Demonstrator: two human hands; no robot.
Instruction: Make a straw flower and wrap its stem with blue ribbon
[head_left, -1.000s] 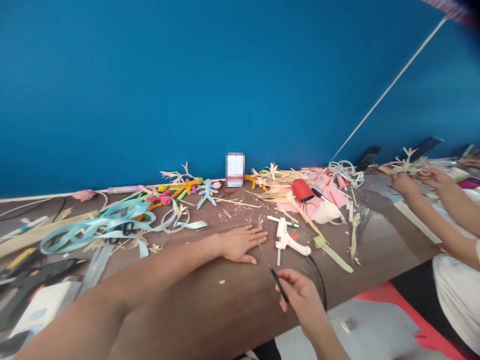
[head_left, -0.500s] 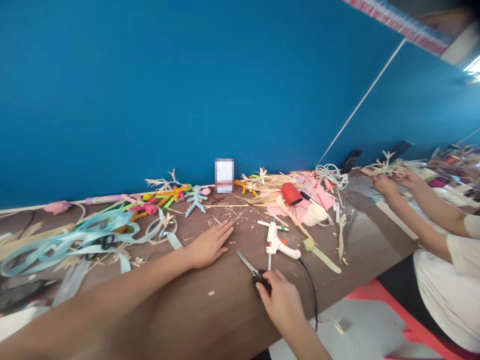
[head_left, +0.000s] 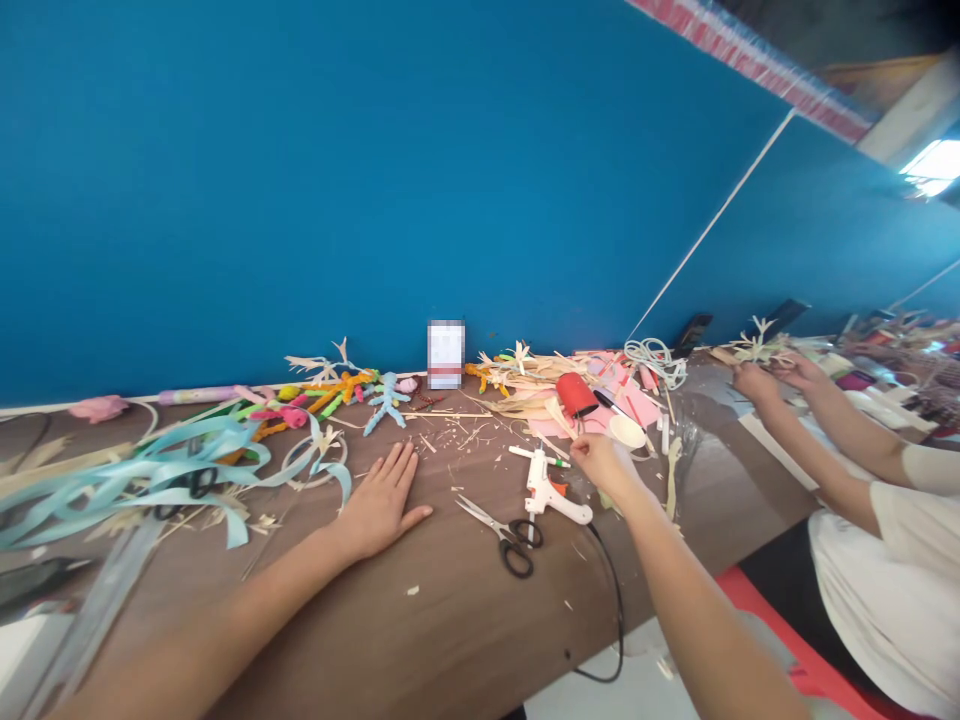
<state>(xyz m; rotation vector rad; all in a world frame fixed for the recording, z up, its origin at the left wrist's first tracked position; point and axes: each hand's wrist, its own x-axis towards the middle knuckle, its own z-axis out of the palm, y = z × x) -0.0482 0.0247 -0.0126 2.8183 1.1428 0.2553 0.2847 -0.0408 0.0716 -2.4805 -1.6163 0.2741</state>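
My left hand (head_left: pixel 379 503) lies flat on the brown table (head_left: pixel 420 630), fingers spread, holding nothing. My right hand (head_left: pixel 606 466) is closed in a pinch on a pale straw-coloured strip (head_left: pixel 560 416), whose near end it covers. Just left of this hand sits a white hot glue gun (head_left: pixel 541 485) with a green-banded tip and a black cord. Between my hands rests a pair of black-handled scissors (head_left: pixel 504 532), blades slightly apart and nobody holding it. A red cylinder (head_left: pixel 576 396) and a cream cup (head_left: pixel 627 431) stand close beyond my right hand.
Light-blue ribbon (head_left: pixel 150 475) is heaped at the left. Pipe-cleaner pieces (head_left: pixel 289 415) and a pale propped card (head_left: pixel 446 352) line the blue wall (head_left: pixel 375 180). At the right, a co-worker's hands (head_left: pixel 757 383) hold pale stems. A red stool (head_left: pixel 780 630) stands below.
My right hand has let go of the scissors and moved up to pinch the pale strip. The scissors now lie on the table. My left hand has slid left, still flat.
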